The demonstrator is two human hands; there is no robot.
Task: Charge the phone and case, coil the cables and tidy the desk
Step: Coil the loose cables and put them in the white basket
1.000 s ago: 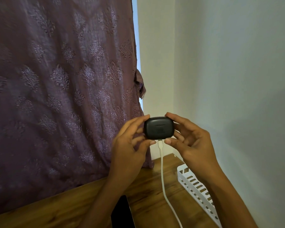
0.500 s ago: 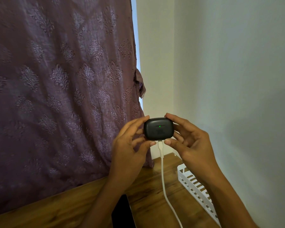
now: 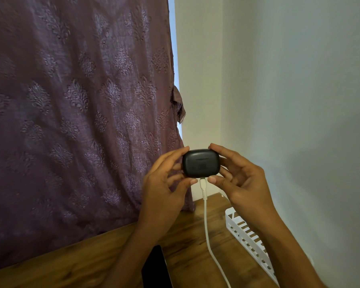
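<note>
A small black earbud case (image 3: 201, 163) is held up in the air above the desk, lid closed. My left hand (image 3: 164, 183) pinches its left side between thumb and fingers. My right hand (image 3: 239, 177) pinches its right side the same way. A white charging cable (image 3: 206, 221) is plugged into the underside of the case and hangs down to the wooden desk (image 3: 87, 265). A dark phone (image 3: 156, 267) lies flat on the desk, partly hidden behind my left forearm.
A white slotted plastic tray (image 3: 249, 240) lies on the desk along the right wall. A purple patterned curtain (image 3: 75, 113) hangs behind the desk on the left. Plain walls meet in the corner behind my hands.
A small green light showed on the front of the case half a second ago and is off now. Both hands and the case have stayed where they were.
</note>
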